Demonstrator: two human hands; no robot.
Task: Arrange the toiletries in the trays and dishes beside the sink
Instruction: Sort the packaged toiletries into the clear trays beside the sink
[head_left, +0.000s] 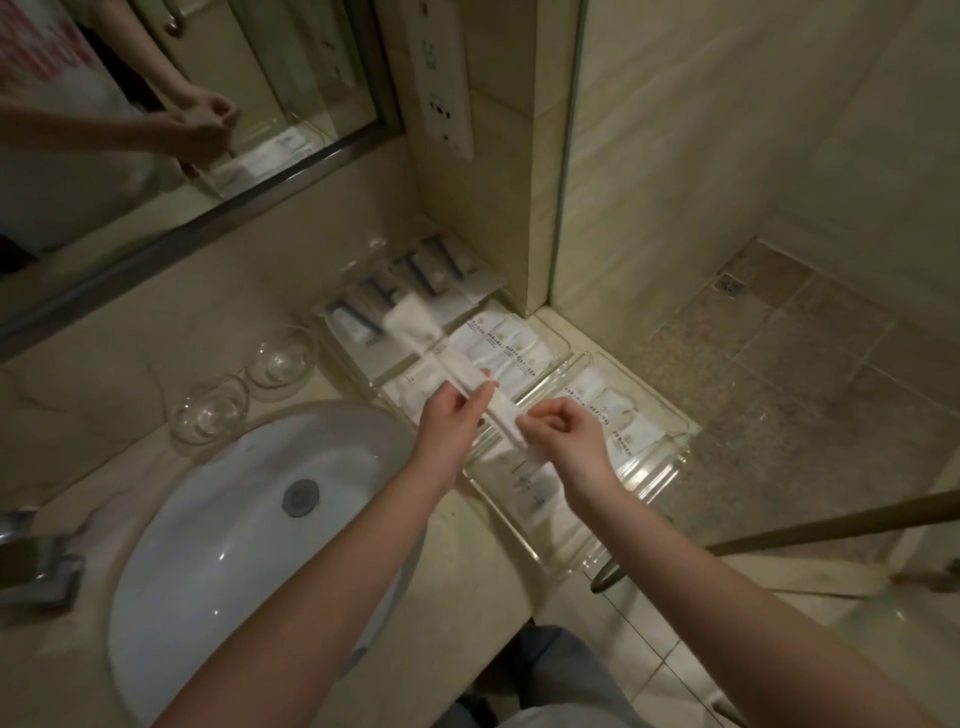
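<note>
Mirror (156, 130), wall socket (441, 78), faucet (36, 566), floor drain (730, 284).

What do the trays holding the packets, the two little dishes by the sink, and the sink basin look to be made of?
Trays: clear, glossy, likely acrylic or glass; the counter shows through the walls and edges catch highlights. Dishes: transparent glass or clear plastic, with bright rim reflections. Sink basin: smooth glossy white, probably glazed ceramic, with a soft sheen.

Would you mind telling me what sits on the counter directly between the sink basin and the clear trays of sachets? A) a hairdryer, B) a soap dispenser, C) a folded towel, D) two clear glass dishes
D: two clear glass dishes stand side by side on the counter behind the sink, left of the clear trays.
</note>
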